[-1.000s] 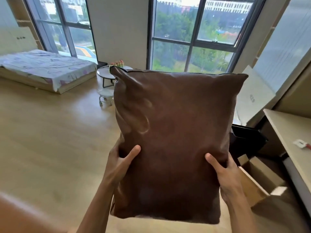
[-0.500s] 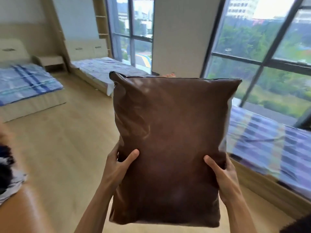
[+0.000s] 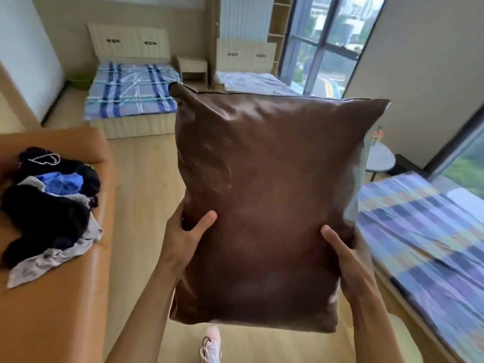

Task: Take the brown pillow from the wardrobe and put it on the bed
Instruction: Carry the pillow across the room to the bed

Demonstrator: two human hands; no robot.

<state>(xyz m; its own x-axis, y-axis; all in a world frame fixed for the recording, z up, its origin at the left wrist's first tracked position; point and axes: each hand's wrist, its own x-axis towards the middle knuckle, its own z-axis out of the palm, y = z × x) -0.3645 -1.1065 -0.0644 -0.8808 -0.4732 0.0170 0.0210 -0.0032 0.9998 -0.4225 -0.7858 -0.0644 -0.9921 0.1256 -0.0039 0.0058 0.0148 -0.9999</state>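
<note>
I hold the brown leather-look pillow (image 3: 267, 200) upright in front of me, in mid-air. My left hand (image 3: 187, 237) grips its lower left edge, thumb on the front. My right hand (image 3: 348, 260) grips its lower right edge the same way. A bed with a purple and blue checked sheet (image 3: 429, 231) lies close on my right. A second bed with a blue plaid sheet (image 3: 131, 93) stands at the far wall, and a third bed (image 3: 251, 81) sits beside it near the window, partly hidden by the pillow.
An orange couch (image 3: 52, 297) on my left carries a heap of dark and blue clothes (image 3: 49, 203). A small round table (image 3: 379, 158) stands right of the pillow. A nightstand (image 3: 192, 69) sits between the far beds. Wooden floor (image 3: 146, 179) runs ahead. My shoe (image 3: 210, 347) shows below.
My view has swung left, from the windows to the room with the beds and the orange couch. The pillow and both hands keep the same hold.
</note>
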